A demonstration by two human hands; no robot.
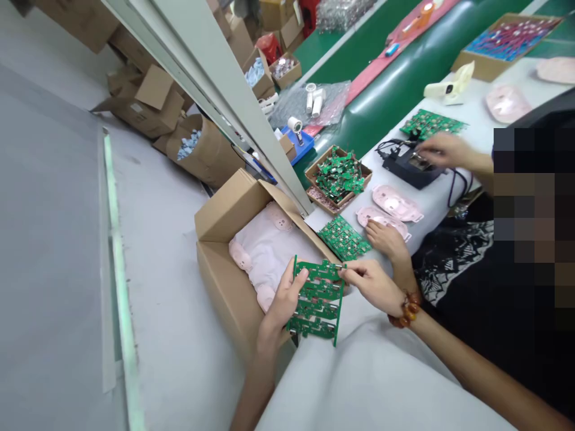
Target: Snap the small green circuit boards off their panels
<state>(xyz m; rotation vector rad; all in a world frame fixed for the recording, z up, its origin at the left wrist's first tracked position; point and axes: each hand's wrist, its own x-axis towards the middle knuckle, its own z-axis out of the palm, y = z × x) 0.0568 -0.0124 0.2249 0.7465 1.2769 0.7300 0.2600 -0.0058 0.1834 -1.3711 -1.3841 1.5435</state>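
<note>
My left hand (281,302) grips the left edge of a green circuit board panel (318,299) made of several small boards joined together. My right hand (372,284) pinches the panel's upper right corner, fingers closed on it. The panel is held upright above the edge of a white table (381,371), just beside an open cardboard box (224,263) holding pink plastic parts in a white bag.
A co-worker sits at my right, one hand (386,239) on pink shells (395,203), the other (442,149) at a black fixture (411,167). Another green panel (344,237) lies on the table. A tray of loose green boards (339,176) stands behind. A green conveyor (404,78) runs beyond.
</note>
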